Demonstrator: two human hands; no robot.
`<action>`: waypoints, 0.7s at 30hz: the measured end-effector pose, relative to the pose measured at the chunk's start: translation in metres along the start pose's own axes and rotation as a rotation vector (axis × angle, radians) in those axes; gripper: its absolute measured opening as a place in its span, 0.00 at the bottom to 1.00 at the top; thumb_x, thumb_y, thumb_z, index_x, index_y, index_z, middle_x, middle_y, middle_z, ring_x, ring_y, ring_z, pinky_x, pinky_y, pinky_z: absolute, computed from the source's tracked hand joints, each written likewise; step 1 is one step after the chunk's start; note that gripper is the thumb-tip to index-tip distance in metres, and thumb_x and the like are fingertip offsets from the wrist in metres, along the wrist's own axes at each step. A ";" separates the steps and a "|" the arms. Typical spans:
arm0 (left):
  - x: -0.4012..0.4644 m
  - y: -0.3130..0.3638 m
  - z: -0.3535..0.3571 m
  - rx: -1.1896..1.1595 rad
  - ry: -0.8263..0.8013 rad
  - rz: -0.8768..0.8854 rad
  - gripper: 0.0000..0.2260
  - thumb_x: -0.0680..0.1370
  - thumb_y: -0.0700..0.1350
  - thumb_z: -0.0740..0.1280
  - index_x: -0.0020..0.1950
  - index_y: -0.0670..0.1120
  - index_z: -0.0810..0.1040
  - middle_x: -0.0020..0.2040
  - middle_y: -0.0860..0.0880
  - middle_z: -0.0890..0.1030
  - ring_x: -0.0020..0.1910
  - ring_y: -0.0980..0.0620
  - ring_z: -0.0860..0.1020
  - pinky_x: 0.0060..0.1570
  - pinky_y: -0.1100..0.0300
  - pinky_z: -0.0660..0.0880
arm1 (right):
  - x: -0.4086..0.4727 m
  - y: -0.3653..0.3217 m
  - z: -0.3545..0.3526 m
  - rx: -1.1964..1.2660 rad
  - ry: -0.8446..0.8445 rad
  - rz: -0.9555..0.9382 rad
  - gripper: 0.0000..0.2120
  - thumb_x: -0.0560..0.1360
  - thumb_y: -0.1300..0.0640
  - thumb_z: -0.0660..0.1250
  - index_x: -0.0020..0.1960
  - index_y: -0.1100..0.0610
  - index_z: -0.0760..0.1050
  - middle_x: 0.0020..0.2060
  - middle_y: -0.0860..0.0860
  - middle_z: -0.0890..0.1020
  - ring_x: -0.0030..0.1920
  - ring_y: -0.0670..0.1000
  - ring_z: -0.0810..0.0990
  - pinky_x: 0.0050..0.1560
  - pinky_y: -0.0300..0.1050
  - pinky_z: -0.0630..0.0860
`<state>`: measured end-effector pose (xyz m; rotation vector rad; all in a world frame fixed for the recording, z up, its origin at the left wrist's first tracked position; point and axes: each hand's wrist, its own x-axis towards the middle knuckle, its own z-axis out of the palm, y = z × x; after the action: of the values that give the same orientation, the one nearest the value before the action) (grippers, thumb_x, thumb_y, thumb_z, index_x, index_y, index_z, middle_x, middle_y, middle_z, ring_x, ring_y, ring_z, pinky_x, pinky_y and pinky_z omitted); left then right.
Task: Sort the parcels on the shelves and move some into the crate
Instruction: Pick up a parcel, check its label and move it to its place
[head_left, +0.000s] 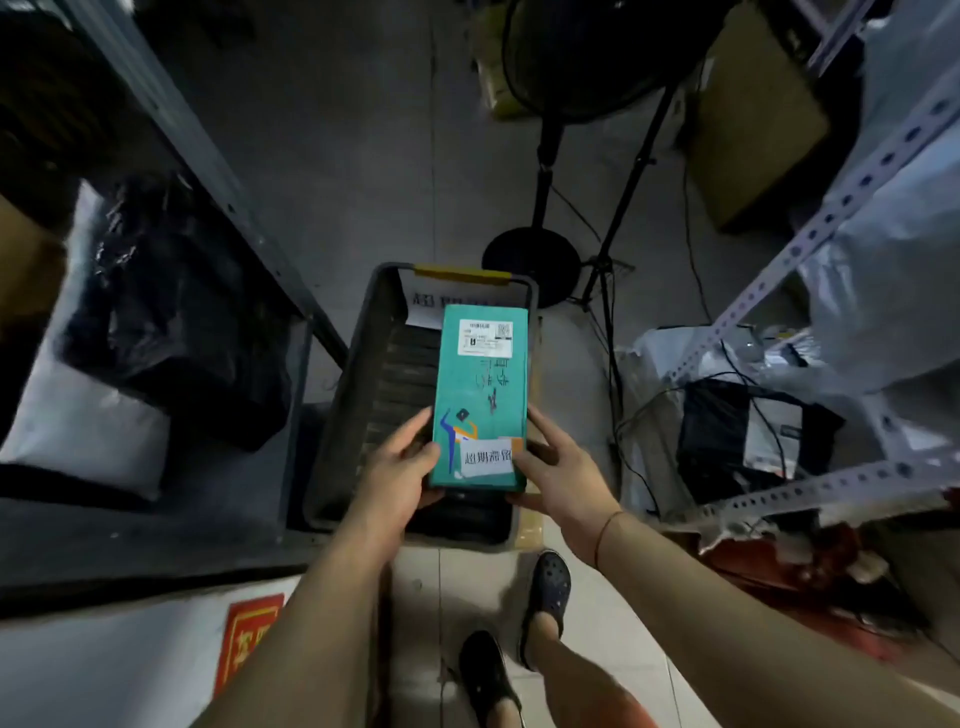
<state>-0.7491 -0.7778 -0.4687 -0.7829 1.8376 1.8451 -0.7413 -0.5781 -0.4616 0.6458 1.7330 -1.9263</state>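
a person is standing in a narrow aisle between two metal shelving units, looking down at their own arms and feet. both hands are holding a long teal box (480, 395) by its near end, lengthwise away from the body, directly above a dark plastic crate (363, 395) sitting on the pale tiled floor (374, 171). the left hand (400, 467) is gripping the box's left near corner, thumb lying on top and fingers curling underneath. the right hand (558, 470) is gripping the right near corner the same way, with a thin cord bracelet (602, 535) circling its wrist. whether the box is touching the crate's bottom is not clear.

the box is carrying a white shipping label (484, 338) at its far end and a white slip with dark chinese characters (488, 460) at its near end, beside a printed cartoon figure. the crate is showing a yellow handle (462, 274) on its far rim and a white paper sign (441, 306) leaning inside its far wall.

on the left shelf (208, 150), black and white plastic parcel bags (171, 312) are lying piled together. on the right shelf (831, 208), grey and white bags (904, 270) are bulging out past the perforated uprights. beyond the crate, a black floor fan (532, 260) is standing on a round base. the person is wearing dark perforated clogs (545, 592).
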 end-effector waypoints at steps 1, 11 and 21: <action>0.018 0.000 0.001 0.005 -0.001 -0.016 0.20 0.87 0.42 0.64 0.67 0.69 0.77 0.55 0.57 0.88 0.59 0.49 0.86 0.60 0.42 0.82 | 0.020 0.001 0.001 0.012 -0.001 0.018 0.26 0.85 0.62 0.67 0.78 0.41 0.70 0.60 0.50 0.86 0.52 0.45 0.88 0.44 0.44 0.86; 0.201 0.003 0.012 0.059 -0.013 -0.096 0.19 0.88 0.41 0.62 0.71 0.63 0.76 0.59 0.58 0.87 0.58 0.56 0.84 0.56 0.48 0.78 | 0.215 0.041 0.037 -0.062 0.148 0.089 0.21 0.83 0.54 0.66 0.71 0.35 0.73 0.59 0.45 0.87 0.54 0.48 0.88 0.56 0.54 0.86; 0.344 -0.042 0.024 0.077 -0.131 -0.163 0.20 0.87 0.38 0.63 0.76 0.56 0.76 0.62 0.53 0.87 0.58 0.53 0.87 0.50 0.53 0.83 | 0.337 0.091 0.065 0.080 0.613 0.263 0.20 0.87 0.59 0.57 0.76 0.45 0.72 0.57 0.52 0.85 0.46 0.47 0.83 0.41 0.37 0.77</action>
<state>-0.9834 -0.7849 -0.7246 -0.7424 1.6998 1.6727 -0.9495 -0.6622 -0.7366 1.5373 1.7858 -1.7205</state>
